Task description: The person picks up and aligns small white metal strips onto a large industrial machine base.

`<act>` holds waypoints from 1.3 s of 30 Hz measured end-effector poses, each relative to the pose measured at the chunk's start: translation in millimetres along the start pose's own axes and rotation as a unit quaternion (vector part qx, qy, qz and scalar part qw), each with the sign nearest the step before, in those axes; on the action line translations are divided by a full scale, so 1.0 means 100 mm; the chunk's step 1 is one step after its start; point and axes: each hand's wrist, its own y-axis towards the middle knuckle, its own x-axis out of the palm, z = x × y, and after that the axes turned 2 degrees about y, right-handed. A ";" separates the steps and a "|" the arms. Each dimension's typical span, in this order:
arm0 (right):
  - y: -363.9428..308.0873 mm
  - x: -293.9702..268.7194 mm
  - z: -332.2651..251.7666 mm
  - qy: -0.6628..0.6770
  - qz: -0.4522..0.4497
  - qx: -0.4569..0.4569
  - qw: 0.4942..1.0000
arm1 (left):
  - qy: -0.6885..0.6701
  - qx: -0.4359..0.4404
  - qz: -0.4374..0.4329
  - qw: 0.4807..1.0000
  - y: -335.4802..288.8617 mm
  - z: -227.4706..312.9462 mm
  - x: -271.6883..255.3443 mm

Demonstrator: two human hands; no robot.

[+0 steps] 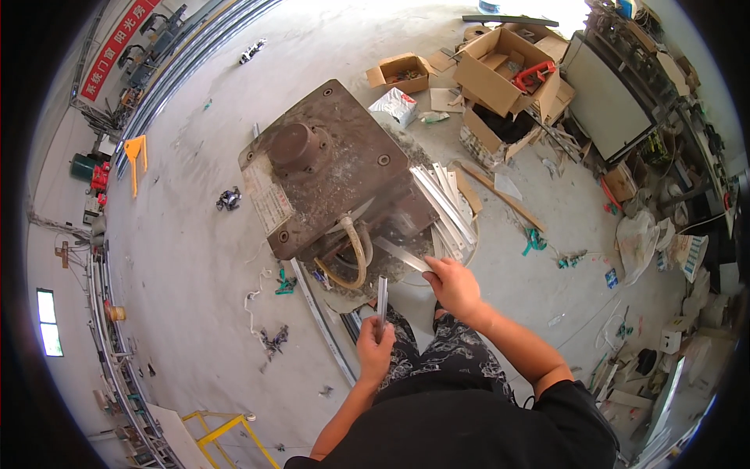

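My left hand (375, 354) is closed round the lower end of a short metal profile (382, 297), which points up and away from me. My right hand (455, 289) grips the near end of a flat silvery metal strip (403, 255) between thumb and fingers. The strip's far end reaches to the near side of a heavy brown machine (351, 160); whether it touches the machine I cannot tell. A curved tan hose (362, 262) loops from the machine's near side. Just beyond my right hand lies a bundle of similar pale metal strips (447, 207), against the machine's right side.
Long metal profiles (322, 324) lie on the floor left of my legs. Open cardboard boxes (504, 69) stand at the far right, near a wooden stick (504, 197). A yellow metal frame (223, 434) is at the lower left. Scraps and cords litter the floor.
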 end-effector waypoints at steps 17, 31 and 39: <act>0.08 0.80 0.08 0.438 -0.045 0.210 0.873 | 0.136 -0.040 -0.145 0.979 0.14 0.14 -0.12; 0.11 0.75 0.03 0.503 -0.070 0.238 0.828 | 0.205 -0.018 -0.295 0.933 0.50 0.33 -0.37; 0.08 0.68 -0.07 0.461 -0.072 0.291 0.835 | 0.222 -0.010 -0.286 0.932 0.70 0.42 -0.48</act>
